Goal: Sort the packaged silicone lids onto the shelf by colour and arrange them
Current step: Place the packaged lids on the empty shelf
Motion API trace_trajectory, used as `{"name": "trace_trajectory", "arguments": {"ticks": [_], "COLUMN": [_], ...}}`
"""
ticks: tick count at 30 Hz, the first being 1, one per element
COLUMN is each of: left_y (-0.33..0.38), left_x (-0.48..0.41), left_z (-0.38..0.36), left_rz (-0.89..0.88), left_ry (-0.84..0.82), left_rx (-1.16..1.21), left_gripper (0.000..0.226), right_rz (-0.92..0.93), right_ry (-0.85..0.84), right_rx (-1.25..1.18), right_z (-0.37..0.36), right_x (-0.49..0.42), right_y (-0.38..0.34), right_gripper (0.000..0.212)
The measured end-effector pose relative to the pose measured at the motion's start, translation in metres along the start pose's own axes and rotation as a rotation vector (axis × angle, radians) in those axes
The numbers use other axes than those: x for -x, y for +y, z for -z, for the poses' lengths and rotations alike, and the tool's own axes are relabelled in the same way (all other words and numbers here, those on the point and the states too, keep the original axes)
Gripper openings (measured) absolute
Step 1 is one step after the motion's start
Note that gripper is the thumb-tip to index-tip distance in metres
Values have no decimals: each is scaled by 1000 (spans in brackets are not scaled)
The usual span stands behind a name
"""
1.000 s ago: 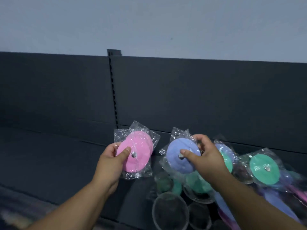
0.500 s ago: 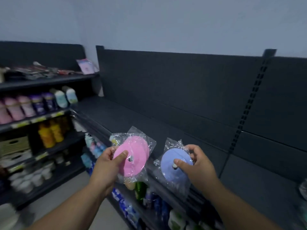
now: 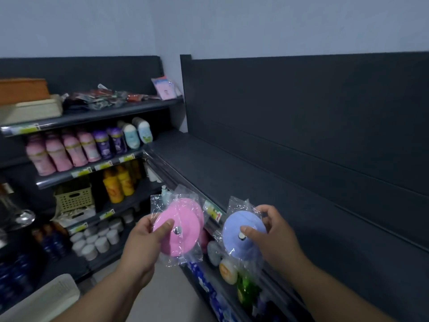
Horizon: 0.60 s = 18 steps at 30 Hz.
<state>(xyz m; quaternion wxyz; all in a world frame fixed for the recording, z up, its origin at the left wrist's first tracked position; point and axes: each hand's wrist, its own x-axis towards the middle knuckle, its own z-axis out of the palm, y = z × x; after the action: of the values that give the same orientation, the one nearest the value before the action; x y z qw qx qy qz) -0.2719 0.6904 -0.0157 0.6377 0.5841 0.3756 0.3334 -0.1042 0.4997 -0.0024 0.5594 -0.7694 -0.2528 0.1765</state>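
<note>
The left hand (image 3: 141, 242) pinches bagged pink lids (image 3: 183, 217); the right hand (image 3: 276, 238) pinches a blue lid (image 3: 234, 247), both over the dark shelf (image 3: 255, 182). Pink bottles (image 3: 58, 152) stand on a rack to the left. The price tag (image 3: 212, 211) is unreadable.

Only 2 hands and 2 forearms of the person showed. The left hand (image 3: 141, 240) and the left forearm (image 3: 102, 296), seen off the front edge of the dark shelf (image 3: 255, 182) on its aisle side, were bare right to where the picture cut them off. The right hand (image 3: 276, 238) and the right forearm (image 3: 336, 291), seen over that shelf's front edge, were bare likewise. Each forearm was broad at its near end and narrowed to the wrist. The left thumb (image 3: 166, 225) and the right thumb (image 3: 247, 230) were short and round-tipped. Nails were too blurred to tell.
</note>
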Motion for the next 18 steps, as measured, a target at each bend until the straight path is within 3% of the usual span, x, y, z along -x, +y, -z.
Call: {"name": "trace_trajectory", "arguments": {"ticks": [8, 18], "left_y": [21, 18], "left_x": [-120, -260], "left_z": [-23, -24], "left_rz": [26, 41], "left_ry": [23, -35], "left_rx": [56, 78], "left_gripper": [15, 16], "right_rz": [-7, -59], "right_ry": [-7, 53], "right_rx": [18, 16], "right_z": [-31, -83], "right_x": [-127, -231], "right_y": [-3, -12], "right_gripper": [25, 23]}}
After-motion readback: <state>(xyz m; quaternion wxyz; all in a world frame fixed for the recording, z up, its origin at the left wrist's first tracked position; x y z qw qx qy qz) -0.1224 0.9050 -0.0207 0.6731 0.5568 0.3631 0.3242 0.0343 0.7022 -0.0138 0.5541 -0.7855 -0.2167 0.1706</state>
